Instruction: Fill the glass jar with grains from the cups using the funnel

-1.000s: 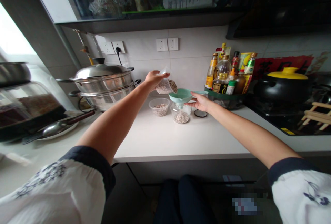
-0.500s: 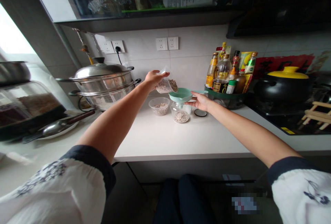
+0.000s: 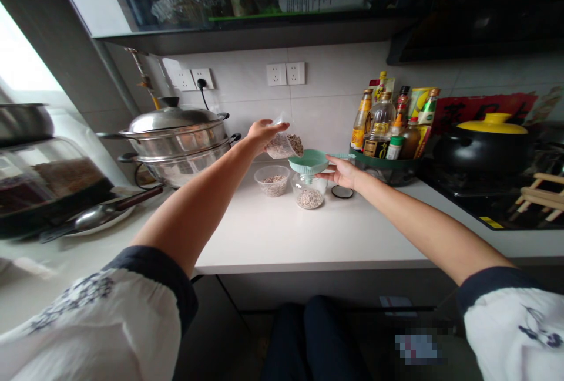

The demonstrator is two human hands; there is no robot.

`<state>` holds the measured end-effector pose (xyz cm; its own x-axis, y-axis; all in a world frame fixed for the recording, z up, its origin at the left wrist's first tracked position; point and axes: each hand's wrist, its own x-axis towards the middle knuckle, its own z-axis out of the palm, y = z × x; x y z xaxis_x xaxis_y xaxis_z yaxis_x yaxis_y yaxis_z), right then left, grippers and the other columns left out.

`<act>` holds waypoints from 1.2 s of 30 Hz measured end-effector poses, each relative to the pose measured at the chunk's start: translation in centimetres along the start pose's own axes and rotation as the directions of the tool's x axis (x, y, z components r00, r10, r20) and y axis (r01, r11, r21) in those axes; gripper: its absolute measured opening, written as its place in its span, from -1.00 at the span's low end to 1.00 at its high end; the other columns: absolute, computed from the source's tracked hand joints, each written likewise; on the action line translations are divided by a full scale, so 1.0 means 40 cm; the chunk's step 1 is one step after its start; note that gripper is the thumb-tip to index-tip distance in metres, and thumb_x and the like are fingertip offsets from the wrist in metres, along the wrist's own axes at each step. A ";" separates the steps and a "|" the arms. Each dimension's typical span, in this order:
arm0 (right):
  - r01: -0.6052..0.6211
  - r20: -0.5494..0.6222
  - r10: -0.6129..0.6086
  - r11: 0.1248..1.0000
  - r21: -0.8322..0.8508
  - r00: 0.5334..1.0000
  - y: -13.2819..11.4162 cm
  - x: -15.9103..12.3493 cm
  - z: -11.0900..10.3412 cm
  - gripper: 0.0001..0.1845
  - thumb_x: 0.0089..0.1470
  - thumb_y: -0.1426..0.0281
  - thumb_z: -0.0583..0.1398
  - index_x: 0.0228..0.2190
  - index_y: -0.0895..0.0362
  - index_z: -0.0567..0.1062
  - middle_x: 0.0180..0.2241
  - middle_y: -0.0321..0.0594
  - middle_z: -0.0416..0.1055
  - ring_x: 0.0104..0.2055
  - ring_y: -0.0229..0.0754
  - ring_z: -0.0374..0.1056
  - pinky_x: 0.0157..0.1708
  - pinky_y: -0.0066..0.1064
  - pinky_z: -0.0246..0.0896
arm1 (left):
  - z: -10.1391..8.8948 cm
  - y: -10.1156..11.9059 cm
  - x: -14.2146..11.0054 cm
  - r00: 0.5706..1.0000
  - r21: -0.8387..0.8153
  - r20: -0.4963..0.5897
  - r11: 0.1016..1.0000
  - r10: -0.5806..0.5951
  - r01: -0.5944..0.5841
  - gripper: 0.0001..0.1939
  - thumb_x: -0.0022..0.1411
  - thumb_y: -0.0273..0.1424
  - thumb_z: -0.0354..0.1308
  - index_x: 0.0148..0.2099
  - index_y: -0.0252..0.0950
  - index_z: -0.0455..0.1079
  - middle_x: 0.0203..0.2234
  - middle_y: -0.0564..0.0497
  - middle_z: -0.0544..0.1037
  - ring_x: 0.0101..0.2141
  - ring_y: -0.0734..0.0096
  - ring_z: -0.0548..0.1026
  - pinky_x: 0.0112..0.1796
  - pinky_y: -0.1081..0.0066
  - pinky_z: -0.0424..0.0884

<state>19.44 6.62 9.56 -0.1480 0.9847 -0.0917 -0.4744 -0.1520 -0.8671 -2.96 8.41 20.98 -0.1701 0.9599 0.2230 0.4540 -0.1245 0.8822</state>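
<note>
Just left of the mint-green funnel [image 3: 307, 165] and higher than its rim, the left hand [image 3: 264, 132] has its fingers wrapped around a clear plastic tub [image 3: 277, 147], tilted so that its mouth faces the funnel and dry mottled grains [image 3: 294, 144] lie near the lip. On the funnel's right side, the right hand [image 3: 344, 172] has its fingers grasping the rim; whether they also touch the glass-like jar [image 3: 296, 187] beneath, I cannot tell. The funnel stands over that jar, which holds grains at its bottom.

A steeper tilt of the tub could send grains past the funnel's near edge onto the bench [image 3: 308, 240], and a sudden rush could clog its narrow spout. Sideways pressure from the right hand might tip funnel and jar together.

Counted: one funnel, one jar below it, and two tubs, the held one and a second clear tub [image 3: 259, 186] of grains to the funnel's lower left. One round lid [image 3: 342, 192] lies to its lower right. Farther left of the funnel is one two-tier steamer [image 3: 178, 140]; to its right, the clustered bottles [image 3: 381, 125] overlap too much to count.
</note>
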 end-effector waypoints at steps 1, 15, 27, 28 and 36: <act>0.004 0.003 -0.004 1.000 0.000 1.000 0.001 0.001 -0.001 -0.90 0.16 0.44 0.11 -0.26 0.17 0.39 -0.38 -0.13 0.48 -0.38 -0.17 0.48 -0.36 -0.32 0.50 | 0.001 0.000 0.000 1.000 0.002 0.003 1.000 0.009 -0.009 -0.16 -0.16 -0.06 0.38 0.17 -0.23 0.30 -0.08 -0.13 0.50 -0.19 0.19 0.51 -0.29 0.38 0.38; 0.022 0.020 -0.021 1.000 -0.003 1.000 0.001 0.003 -0.002 -0.88 0.16 0.44 0.10 -0.24 0.17 0.40 -0.37 -0.13 0.49 -0.36 -0.16 0.48 -0.36 -0.32 0.50 | 0.003 -0.002 0.000 1.000 0.003 -0.009 1.000 0.017 -0.017 -0.15 -0.17 -0.05 0.38 0.18 -0.21 0.28 -0.03 -0.15 0.47 -0.15 0.17 0.49 -0.33 0.41 0.38; 0.027 0.014 -0.027 1.000 -0.004 1.000 -0.001 0.000 0.000 -0.89 0.16 0.44 0.11 -0.26 0.18 0.41 -0.36 -0.13 0.49 -0.35 -0.17 0.48 -0.35 -0.31 0.51 | 0.004 0.001 -0.013 1.000 0.006 -0.011 1.000 0.021 -0.021 -0.14 -0.16 -0.07 0.38 0.19 -0.21 0.26 0.02 -0.18 0.43 -0.11 0.15 0.47 -0.29 0.39 0.38; 0.029 0.014 -0.029 1.000 -0.007 0.999 -0.001 -0.001 0.000 -0.89 0.17 0.44 0.10 -0.26 0.18 0.41 -0.37 -0.13 0.49 -0.34 -0.17 0.48 -0.35 -0.31 0.51 | 0.004 0.000 -0.012 1.000 0.006 -0.010 1.000 0.016 -0.016 -0.14 -0.15 -0.06 0.37 0.20 -0.22 0.26 0.02 -0.18 0.43 -0.11 0.14 0.47 -0.29 0.38 0.38; 0.045 0.025 -0.045 0.999 -0.011 0.999 0.000 -0.002 0.000 -0.89 0.17 0.45 0.09 -0.28 0.18 0.42 -0.36 -0.13 0.51 -0.34 -0.17 0.48 -0.35 -0.31 0.50 | 0.007 -0.006 -0.003 0.998 0.031 -0.028 0.998 0.060 -0.059 -0.17 -0.15 -0.07 0.38 0.17 -0.22 0.29 -0.06 -0.14 0.49 -0.14 0.21 0.49 -0.26 0.42 0.35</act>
<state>19.45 6.55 9.59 -0.1485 0.9881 -0.0400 -0.4714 -0.1063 -0.8755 -2.78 8.38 20.62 -0.1671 0.9432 0.2870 0.4905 -0.1729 0.8541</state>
